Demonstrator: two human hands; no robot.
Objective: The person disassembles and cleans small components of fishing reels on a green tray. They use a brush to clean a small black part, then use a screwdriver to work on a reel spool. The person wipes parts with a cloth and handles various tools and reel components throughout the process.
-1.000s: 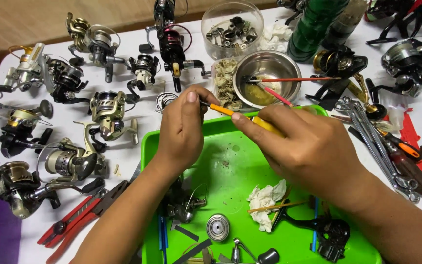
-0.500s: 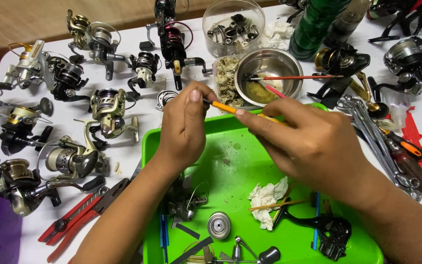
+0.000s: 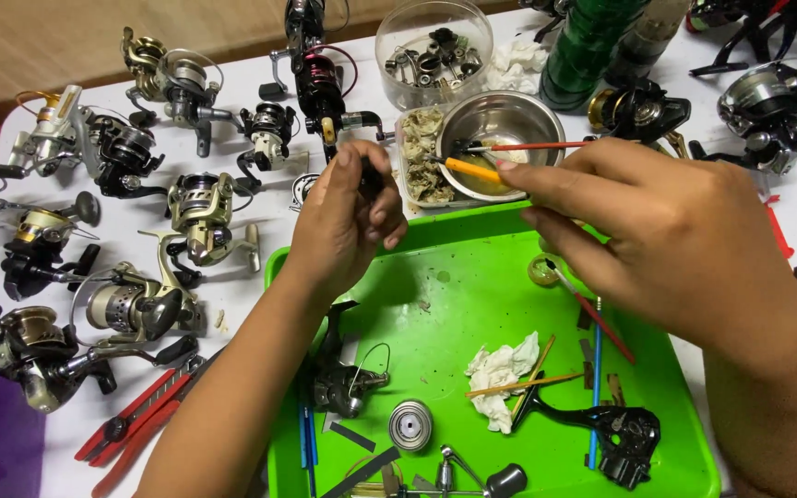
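My left hand (image 3: 348,221) is raised over the far-left corner of the green tray (image 3: 472,304) and pinches a small dark reel part (image 3: 371,177) between its fingertips. My right hand (image 3: 666,240) holds a thin orange-handled brush (image 3: 472,170), whose tip reaches towards the steel bowl (image 3: 500,138) just beyond the tray. A second red-handled brush (image 3: 532,146) rests across that bowl. On the tray lie a stripped black reel body (image 3: 343,378), a silver spool (image 3: 410,425), a crumpled white tissue (image 3: 500,373) and a black reel frame (image 3: 615,433).
Several spinning reels (image 3: 140,304) crowd the white table to the left. Red-handled pliers (image 3: 136,420) lie near the front left. A clear round tub of small parts (image 3: 434,41) and a green bottle (image 3: 588,46) stand behind the bowl. More reels (image 3: 767,111) sit at the right.
My right hand moved the orange brush from the part in my left hand over to the steel bowl. My left hand lifted slightly with the small part.
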